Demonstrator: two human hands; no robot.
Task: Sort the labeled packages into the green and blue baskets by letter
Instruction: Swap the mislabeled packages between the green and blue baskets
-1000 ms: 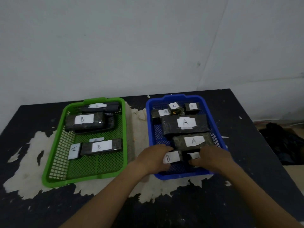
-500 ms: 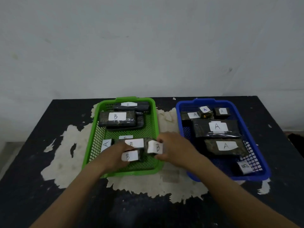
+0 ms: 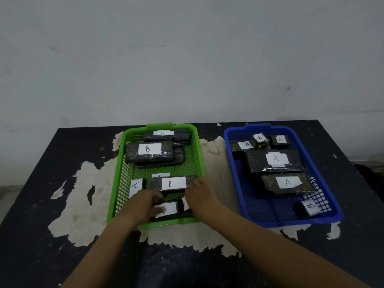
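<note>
Left hand (image 3: pixel 145 202) pinches a small B package (image 3: pixel 167 209) in the green basket (image 3: pixel 160 126). Right hand (image 3: pixel 200 197) covers a second package (image 3: pixel 185 204) beside it, and we can't tell its grip. We judge both light and film-slick, so take them by the short ends. One stray B package (image 3: pixel 309 207) lies well right of our hands, in the blue basket (image 3: pixel 257 126).

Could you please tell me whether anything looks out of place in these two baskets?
Yes, two packages sit with the wrong letter. An A package is at the left wall of the green basket among Bs, and a B package lies in the near right corner of the blue basket among As.
</note>
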